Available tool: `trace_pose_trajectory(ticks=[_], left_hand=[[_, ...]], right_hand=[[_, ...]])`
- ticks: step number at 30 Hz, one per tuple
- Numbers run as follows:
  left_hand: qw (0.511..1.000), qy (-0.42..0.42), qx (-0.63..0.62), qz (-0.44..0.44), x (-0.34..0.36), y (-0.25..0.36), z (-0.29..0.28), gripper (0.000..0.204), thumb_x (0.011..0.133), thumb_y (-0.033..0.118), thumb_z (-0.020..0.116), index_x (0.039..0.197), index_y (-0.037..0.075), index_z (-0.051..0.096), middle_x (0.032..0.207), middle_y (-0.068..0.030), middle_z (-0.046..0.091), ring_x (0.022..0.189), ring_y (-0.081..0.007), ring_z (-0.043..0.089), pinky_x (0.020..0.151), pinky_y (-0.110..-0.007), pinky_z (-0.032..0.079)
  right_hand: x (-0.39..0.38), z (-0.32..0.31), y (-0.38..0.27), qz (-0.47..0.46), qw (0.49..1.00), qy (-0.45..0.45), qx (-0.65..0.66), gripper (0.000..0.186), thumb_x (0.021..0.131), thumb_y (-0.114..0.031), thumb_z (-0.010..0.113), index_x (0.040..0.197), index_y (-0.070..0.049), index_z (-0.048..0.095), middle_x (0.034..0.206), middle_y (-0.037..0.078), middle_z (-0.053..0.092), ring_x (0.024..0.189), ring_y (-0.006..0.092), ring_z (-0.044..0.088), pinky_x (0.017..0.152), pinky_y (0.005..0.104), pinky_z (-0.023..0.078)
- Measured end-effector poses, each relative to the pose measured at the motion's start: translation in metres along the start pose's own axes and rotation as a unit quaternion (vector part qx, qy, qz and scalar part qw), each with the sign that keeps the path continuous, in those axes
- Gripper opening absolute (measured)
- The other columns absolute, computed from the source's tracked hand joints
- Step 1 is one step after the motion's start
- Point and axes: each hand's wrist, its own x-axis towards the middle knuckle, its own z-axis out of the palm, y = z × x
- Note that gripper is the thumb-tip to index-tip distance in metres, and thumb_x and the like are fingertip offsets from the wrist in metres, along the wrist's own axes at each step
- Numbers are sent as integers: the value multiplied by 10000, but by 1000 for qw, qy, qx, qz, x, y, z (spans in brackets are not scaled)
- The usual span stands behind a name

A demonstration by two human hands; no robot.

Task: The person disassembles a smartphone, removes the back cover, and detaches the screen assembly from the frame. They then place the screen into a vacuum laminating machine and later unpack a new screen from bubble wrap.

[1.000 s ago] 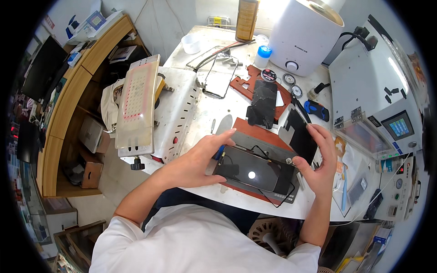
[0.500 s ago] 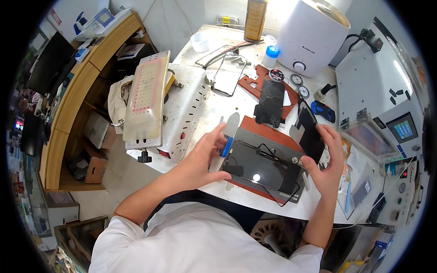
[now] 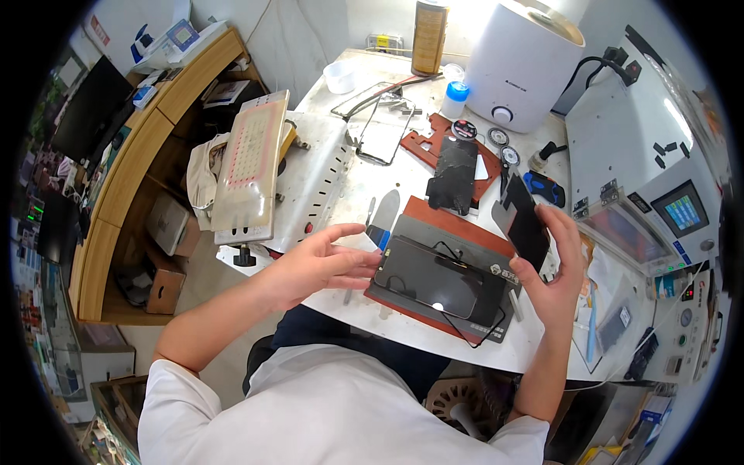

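Note:
My left hand (image 3: 329, 262) is open, its fingers spread above the table's front edge. Close beyond its fingertips lies a spatula (image 3: 387, 203) with a broad grey blade and a blue handle. In my right hand (image 3: 556, 260) a thin, phone-sized black panel (image 3: 530, 235) stands tilted, gripped by its right edge between thumb and fingers. Between the hands, a glossy dark phone screen (image 3: 438, 280) rests on a dark grey work mat (image 3: 415, 230), itself on a reddish-brown board (image 3: 380, 297). A thin black frame (image 3: 502, 324) lies partly across the screen and mat.
Behind the mat is a cracked black phone panel (image 3: 453, 174) on a reddish-brown jig (image 3: 490, 184). A white perforated metal machine (image 3: 314, 167) stands left, a white humidifier-like appliance (image 3: 515, 66) at the back. A machine with a small display (image 3: 683, 211) fills the right.
My left hand has let go of the blue-handled spatula, which now lies on the table, and has drawn back to the left. My right hand still holds the black panel, nearly in place.

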Motion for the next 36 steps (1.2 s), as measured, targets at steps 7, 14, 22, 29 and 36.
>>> trace_pose_trajectory(ticks=[7, 14, 22, 29, 36], left_hand=[[1000, -10, 3, -11, -2, 7, 1, 748, 975, 223, 638, 1528, -19, 198, 1341, -226, 574, 1234, -285, 590, 1039, -410, 503], [1000, -9, -1, -15, -6, 13, 4, 717, 978, 202, 635, 1525, -15, 224, 1321, -208, 593, 1215, -264, 601, 1014, -380, 503], [999, -22, -4, -24, -4, 17, 4, 730, 972, 175, 627, 1530, -21, 198, 1329, -190, 591, 1215, -236, 589, 1009, -354, 491], [991, 11, 80, 108, 6, -8, -6, 772, 928, 160, 688, 1518, -9, 219, 1201, -121, 594, 1063, -203, 612, 898, -337, 526], [800, 27, 504, 324, 3, -23, 15, 994, 743, 91, 854, 1529, 63, 247, 1244, -141, 512, 1186, -294, 498, 987, -398, 453]], right_hand=[[0, -1, 2, 24, 1000, -1, 9, 670, 727, -281, 824, 1302, -15, 606, 1261, 126, 590, 1126, 248, 582, 968, 346, 449], [0, -1, 2, 20, 1000, 6, 19, 675, 706, -234, 838, 1302, -16, 609, 1241, 129, 593, 1091, 239, 586, 933, 329, 458], [0, 0, 4, 15, 1000, 7, 17, 670, 701, -212, 843, 1298, -16, 611, 1238, 127, 592, 1079, 239, 589, 936, 328, 462], [0, 0, 2, 13, 1000, 6, 14, 678, 695, -220, 847, 1297, -14, 610, 1246, 128, 594, 1082, 243, 592, 940, 329, 461], [-2, 0, 4, 13, 1000, 13, 14, 686, 697, -234, 851, 1301, -18, 608, 1245, 126, 598, 1086, 240, 590, 931, 335, 463]])
